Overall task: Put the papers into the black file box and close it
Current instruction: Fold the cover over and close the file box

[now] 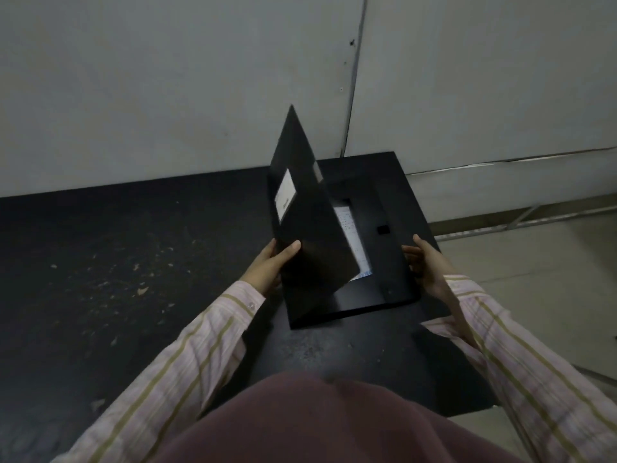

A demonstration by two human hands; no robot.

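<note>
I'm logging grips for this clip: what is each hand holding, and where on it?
The left hand grips the raised lid of the black file box at its near left edge. The right hand holds the box's right side edge.

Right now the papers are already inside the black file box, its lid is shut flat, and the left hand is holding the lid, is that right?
Not quite: the lid is not shut flat. The head view shows it raised, half open. The rest stands: the papers lie inside the black file box, and the left hand holds the lid's edge.
</note>
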